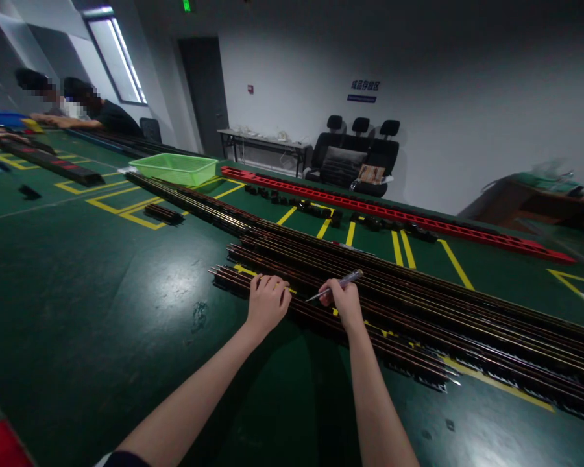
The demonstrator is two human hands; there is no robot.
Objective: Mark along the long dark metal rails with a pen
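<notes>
Several long dark rails with copper strips lie side by side across the green table. My left hand rests with curled fingers on the nearest rail, close to its left end. My right hand is just to the right on the same rail and grips a slim clear-handled screwdriver. Its metal tip points left and down at the rail between my two hands.
A green plastic basket stands at the back left. A long red rail runs along the far side with small black parts beside it. Two people sit at far left. Black chairs stand by the wall.
</notes>
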